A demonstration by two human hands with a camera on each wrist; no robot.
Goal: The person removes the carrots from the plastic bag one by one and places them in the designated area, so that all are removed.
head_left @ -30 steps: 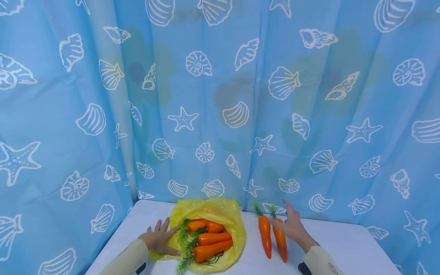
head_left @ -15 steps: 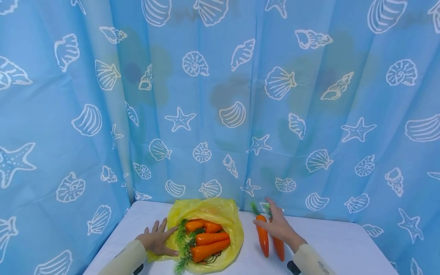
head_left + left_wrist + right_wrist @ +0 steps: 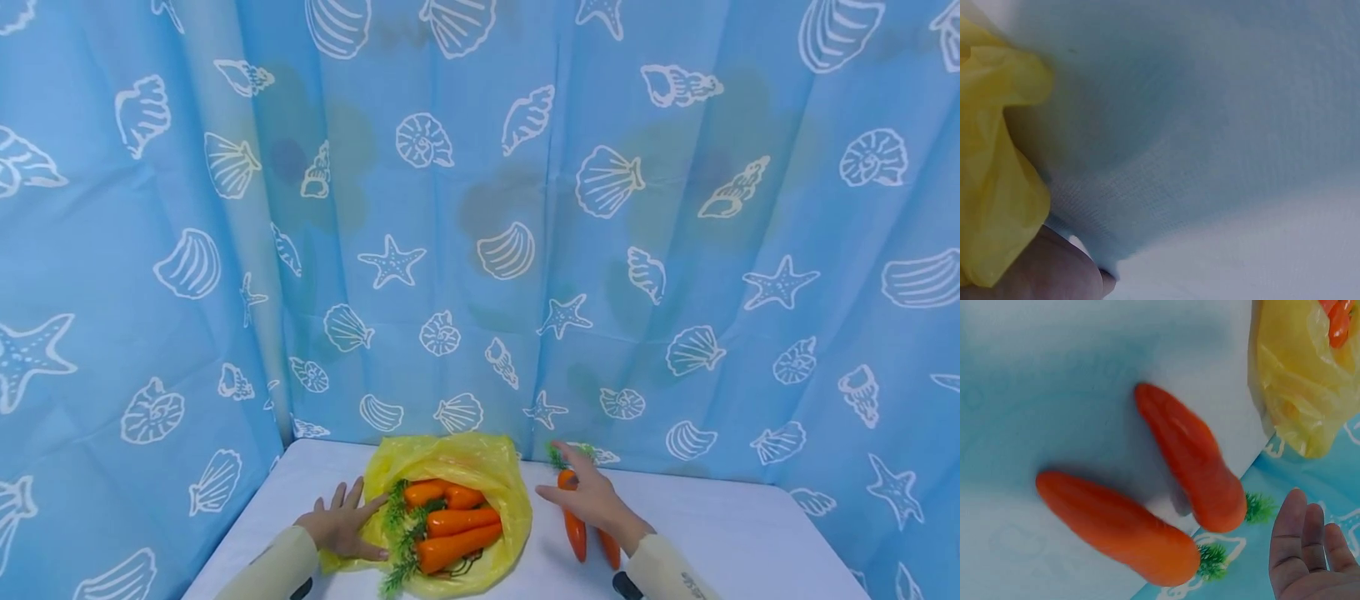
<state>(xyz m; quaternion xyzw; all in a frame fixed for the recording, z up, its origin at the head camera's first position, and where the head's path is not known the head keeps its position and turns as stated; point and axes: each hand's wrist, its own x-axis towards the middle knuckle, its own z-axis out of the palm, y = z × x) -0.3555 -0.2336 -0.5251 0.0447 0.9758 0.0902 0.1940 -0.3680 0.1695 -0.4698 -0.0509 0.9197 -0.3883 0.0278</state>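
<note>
A yellow plastic bag (image 3: 517, 521) lies with its mouth toward me, holding several toy carrots (image 3: 459, 550) with green frilly tops. My left hand (image 3: 345, 525) rests on the bag's left edge, fingers spread; the left wrist view shows part of it under the yellow plastic (image 3: 1004, 181). To the right of the bag, two more carrots lie side by side on the table, the left one (image 3: 574, 533) and the right one (image 3: 609, 548). Above them my right hand (image 3: 598, 500) hovers with extended fingers, holding nothing. In the right wrist view, the fingers (image 3: 1287, 531) are apart from both carrots.
The white table (image 3: 720, 542) ends at a blue shell-patterned curtain (image 3: 480, 358) just behind the bag and carrots. Another curtain side (image 3: 150, 333) closes off the left.
My right hand has moved left, from the right-hand carrot to over the left-hand one. The left hand stays on the bag. The head view has shifted slightly.
</note>
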